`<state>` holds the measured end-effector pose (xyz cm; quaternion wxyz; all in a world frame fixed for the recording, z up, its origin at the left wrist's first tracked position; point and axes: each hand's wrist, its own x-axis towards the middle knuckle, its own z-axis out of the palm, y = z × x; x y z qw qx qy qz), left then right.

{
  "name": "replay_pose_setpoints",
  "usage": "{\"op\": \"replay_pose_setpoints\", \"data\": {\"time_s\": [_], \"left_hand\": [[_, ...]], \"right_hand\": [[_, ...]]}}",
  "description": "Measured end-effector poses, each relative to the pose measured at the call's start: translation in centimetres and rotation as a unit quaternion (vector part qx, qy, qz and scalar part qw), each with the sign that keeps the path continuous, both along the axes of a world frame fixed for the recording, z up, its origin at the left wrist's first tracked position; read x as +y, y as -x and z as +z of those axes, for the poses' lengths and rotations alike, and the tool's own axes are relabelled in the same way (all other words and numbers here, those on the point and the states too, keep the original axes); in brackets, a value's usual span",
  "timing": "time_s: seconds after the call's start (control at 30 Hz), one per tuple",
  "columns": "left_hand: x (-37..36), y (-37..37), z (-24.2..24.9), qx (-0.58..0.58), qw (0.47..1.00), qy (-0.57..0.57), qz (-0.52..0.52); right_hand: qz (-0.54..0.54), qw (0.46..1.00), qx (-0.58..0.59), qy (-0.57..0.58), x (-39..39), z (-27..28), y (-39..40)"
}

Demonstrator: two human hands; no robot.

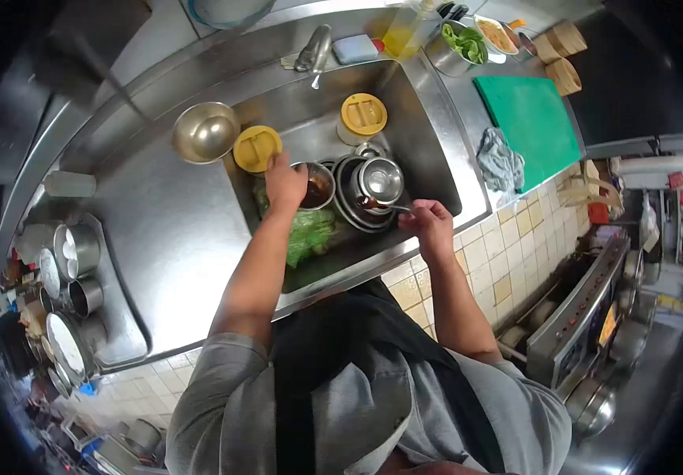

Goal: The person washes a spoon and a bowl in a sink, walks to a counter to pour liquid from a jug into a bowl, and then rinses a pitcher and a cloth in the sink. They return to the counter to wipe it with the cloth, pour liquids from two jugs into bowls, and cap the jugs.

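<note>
My left hand (286,186) is closed on the rim of a small metal container (322,190) with dark brown sauce inside, over the sink. A spoon (395,207), its bowl end dark with sauce, is pinched in my right hand (430,226) by the handle. That spoon end is over nested metal bowls and pans (381,180) in the sink. Just beyond my left fingers stands a tub with a yellow lid (258,149). Leafy greens in what looks like a plastic bag (310,235) lie below my left hand.
The sink (444,150) has a faucet (315,51) at its back and another yellow-lidded tub (364,115) inside. A metal bowl (206,133) sits on the left drainboard. On the right are a cloth (501,161) and a green cutting board (531,127).
</note>
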<state>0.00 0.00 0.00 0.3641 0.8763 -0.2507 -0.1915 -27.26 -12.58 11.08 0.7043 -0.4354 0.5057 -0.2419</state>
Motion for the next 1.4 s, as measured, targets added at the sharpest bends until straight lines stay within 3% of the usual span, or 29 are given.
{"op": "replay_pose_setpoints", "data": {"time_s": [0.07,0.1,0.17,0.2,0.23,0.3,0.4,0.5,0.63,0.73,0.8,0.83,0.87,0.9,0.93,0.97,1.03,1.27,1.4], "left_hand": [[-1.7,0.1,1.7,-0.081,0.997,0.000,-0.016],[-7.0,-4.0,2.8,-0.128,0.991,-0.024,-0.020],[-12.1,-2.6,4.1,-0.227,0.972,-0.059,-0.017],[-14.3,-2.2,4.4,-0.208,0.968,-0.142,-0.019],[-15.5,-2.4,4.8,-0.209,0.967,-0.143,-0.018],[-17.6,-2.4,5.4,-0.086,0.975,-0.202,0.037],[-19.6,-2.8,5.9,-0.044,0.962,-0.267,0.029],[-20.6,-4.5,6.4,0.049,0.963,-0.265,0.015],[-21.0,-6.2,4.4,0.034,0.963,-0.268,-0.011],[-19.2,-5.4,5.6,0.045,0.978,-0.201,-0.020],[-17.2,-3.8,4.0,0.140,0.974,0.031,0.175],[-16.0,-2.7,3.0,0.305,0.918,0.139,0.212],[-14.7,-1.5,2.0,0.454,0.822,0.245,0.243],[-14.3,0.3,2.0,0.477,0.769,0.349,0.241],[-14.1,1.3,1.7,0.446,0.779,0.376,0.231],[-13.3,1.8,2.7,0.488,0.755,0.400,0.180],[-13.0,1.9,4.8,0.482,0.751,0.383,0.240],[-12.7,-1.1,2.2,0.465,0.691,0.467,0.296],[-12.7,-1.4,1.6,0.432,0.741,0.429,0.284]], "right_hand": [[0.016,0.999,-0.005,-0.027,-0.5,0.6,-0.2],[0.027,0.997,-0.052,-0.056,-4.9,-2.1,-3.9],[0.052,0.996,-0.034,-0.064,-8.3,-1.5,-3.0],[0.054,0.996,-0.027,-0.060,-9.9,-1.1,-2.5],[0.067,0.995,-0.032,-0.067,-10.9,-1.2,-2.7],[0.080,0.994,-0.033,-0.073,-13.0,-1.2,-2.1],[0.089,0.992,-0.036,-0.082,-15.3,-1.6,-1.3],[0.085,0.990,-0.039,-0.110,-16.3,-2.3,-1.2],[0.079,0.987,-0.055,-0.132,-16.3,-3.6,-3.7],[0.066,0.983,-0.095,-0.143,-15.3,-4.0,-7.4],[0.054,0.978,-0.134,-0.150,-14.3,-4.1,-10.5],[0.067,0.975,-0.143,-0.153,-13.6,-4.3,-11.9],[0.081,0.974,-0.148,-0.154,-12.9,-5.1,-13.5],[0.096,0.971,-0.155,-0.154,-11.9,-5.9,-15.0],[0.105,0.969,-0.154,-0.161,-10.7,-5.8,-16.1],[0.132,0.970,-0.142,-0.150,-9.5,-5.5,-17.0],[0.160,0.969,-0.128,-0.141,-7.9,-5.5,-18.4],[0.202,0.976,-0.024,-0.073,-6.4,-4.7,-18.0],[0.205,0.974,-0.033,-0.086,-5.7,-4.3,-17.3]]}}
